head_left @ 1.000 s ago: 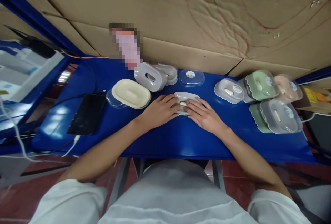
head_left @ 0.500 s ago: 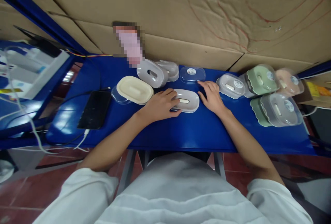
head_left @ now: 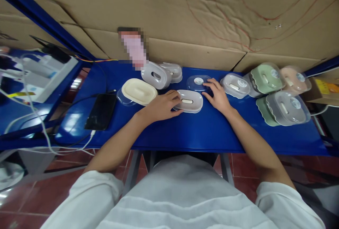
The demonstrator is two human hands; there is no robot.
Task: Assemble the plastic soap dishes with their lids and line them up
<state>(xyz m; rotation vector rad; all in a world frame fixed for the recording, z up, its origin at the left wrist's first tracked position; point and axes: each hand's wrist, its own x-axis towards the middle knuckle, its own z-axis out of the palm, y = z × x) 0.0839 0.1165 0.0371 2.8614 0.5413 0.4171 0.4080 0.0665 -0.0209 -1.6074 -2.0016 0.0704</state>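
A grey oval plastic soap-box piece (head_left: 194, 105) with a cream bar in its middle slot lies on the blue table in front of me. My left hand (head_left: 166, 105) grips its left end, thumb at the near edge and fingers over the far side. Just behind it lies a clear plastic lid (head_left: 194, 84) with a round white sticker. My right hand (head_left: 218, 95) has its fingers over the lid's right end and its thumb close to the near edge. A cream oval piece (head_left: 139, 91) rests partly on another clear lid (head_left: 124, 98), left of my left hand.
Behind stand a grey slotted cover (head_left: 155, 75) and another grey box (head_left: 174, 72). On the right are a lidded grey box (head_left: 235, 85), green box (head_left: 266, 77), pink box (head_left: 293, 79) and larger grey box (head_left: 286, 108). A black phone (head_left: 100, 112) with a cable lies left.
My right hand's fingers have moved onto the clear lid, which has shifted slightly toward me and to the right. My left hand stays on the grey piece.
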